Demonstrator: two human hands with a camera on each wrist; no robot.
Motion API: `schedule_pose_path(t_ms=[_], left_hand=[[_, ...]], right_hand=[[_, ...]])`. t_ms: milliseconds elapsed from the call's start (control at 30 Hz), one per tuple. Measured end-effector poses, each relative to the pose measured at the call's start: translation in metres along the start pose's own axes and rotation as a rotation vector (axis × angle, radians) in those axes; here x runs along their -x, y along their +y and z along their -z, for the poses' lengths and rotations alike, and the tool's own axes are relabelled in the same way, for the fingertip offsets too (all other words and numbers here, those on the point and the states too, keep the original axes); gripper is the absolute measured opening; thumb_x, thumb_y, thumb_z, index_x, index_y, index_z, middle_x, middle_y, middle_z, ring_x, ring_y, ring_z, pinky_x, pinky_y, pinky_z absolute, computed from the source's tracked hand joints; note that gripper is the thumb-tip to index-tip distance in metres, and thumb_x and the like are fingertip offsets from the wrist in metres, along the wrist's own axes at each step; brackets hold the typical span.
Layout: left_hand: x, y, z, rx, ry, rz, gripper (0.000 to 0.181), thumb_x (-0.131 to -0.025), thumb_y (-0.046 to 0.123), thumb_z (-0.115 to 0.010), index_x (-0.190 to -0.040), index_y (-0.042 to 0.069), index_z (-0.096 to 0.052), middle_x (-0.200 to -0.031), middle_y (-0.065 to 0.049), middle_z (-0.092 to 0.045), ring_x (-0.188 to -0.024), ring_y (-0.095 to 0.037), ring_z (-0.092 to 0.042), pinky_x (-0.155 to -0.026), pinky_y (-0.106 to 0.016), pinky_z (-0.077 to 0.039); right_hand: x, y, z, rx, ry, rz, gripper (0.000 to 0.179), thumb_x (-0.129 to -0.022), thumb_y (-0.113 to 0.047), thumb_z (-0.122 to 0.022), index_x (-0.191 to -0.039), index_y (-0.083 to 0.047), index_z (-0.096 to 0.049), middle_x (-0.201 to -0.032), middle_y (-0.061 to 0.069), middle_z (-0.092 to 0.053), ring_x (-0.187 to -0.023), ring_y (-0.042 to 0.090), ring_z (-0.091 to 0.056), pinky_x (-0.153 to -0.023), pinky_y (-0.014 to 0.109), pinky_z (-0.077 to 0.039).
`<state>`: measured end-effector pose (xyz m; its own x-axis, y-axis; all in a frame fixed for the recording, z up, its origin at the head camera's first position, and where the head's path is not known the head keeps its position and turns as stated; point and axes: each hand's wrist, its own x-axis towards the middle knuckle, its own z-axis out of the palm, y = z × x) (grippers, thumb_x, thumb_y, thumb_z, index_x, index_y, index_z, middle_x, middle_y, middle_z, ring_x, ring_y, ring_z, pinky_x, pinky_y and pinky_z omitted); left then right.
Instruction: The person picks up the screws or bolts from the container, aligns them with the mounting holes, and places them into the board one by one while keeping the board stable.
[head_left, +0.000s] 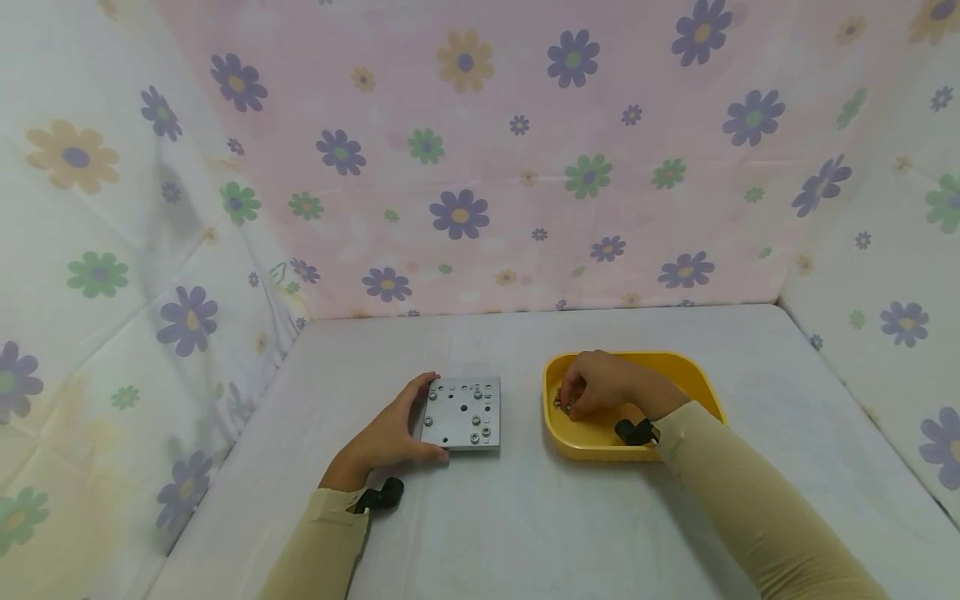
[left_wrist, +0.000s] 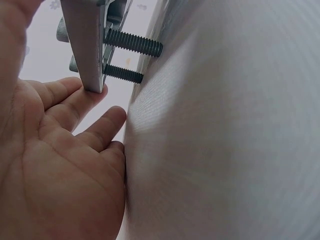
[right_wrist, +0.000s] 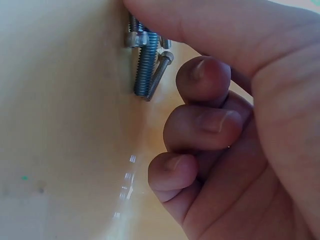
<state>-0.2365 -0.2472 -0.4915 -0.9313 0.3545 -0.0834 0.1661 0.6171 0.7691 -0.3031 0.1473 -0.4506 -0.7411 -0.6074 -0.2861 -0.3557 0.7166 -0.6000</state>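
Note:
My left hand grips a square silver metal plate at its left side, fingers at the far edge and thumb at the near edge. Several socket head screws sit in the plate's holes, among other open holes. Below the plate, in the left wrist view, two dark threaded shanks stick out. Inside a yellow tray, my right hand reaches down to a small heap of loose screws. Its thumb lies over them and the other visible fingers are curled; I cannot tell whether it pinches a screw.
The tray stands on a white-covered table, to the right of the plate. Its raised rim runs around my right hand. Flower-patterned cloth hangs behind the table and at both sides. Each wrist carries a small black camera.

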Motion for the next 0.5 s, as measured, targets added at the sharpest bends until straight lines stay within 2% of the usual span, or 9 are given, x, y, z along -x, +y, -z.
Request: schedule_pose_path(t_ms=[500], left_hand=[[-0.0004, -0.0022, 0.0001, 0.002, 0.005, 0.005, 0.139, -0.054, 0.049, -0.102, -0.165, 0.030, -0.020, -0.171, 0.005, -0.023, -0.161, -0.021, -0.016, -0.129, -0.052, -0.015]], right_hand=[[0.0078, -0.0054, 0.0096, -0.031, 0.032, -0.003, 0.008, -0.091, -0.018, -0.079, -0.097, -0.022, -0.080, -0.090, -0.006, -0.072, -0.081, 0.019, -0.059, -0.075, 0.034, -0.049]])
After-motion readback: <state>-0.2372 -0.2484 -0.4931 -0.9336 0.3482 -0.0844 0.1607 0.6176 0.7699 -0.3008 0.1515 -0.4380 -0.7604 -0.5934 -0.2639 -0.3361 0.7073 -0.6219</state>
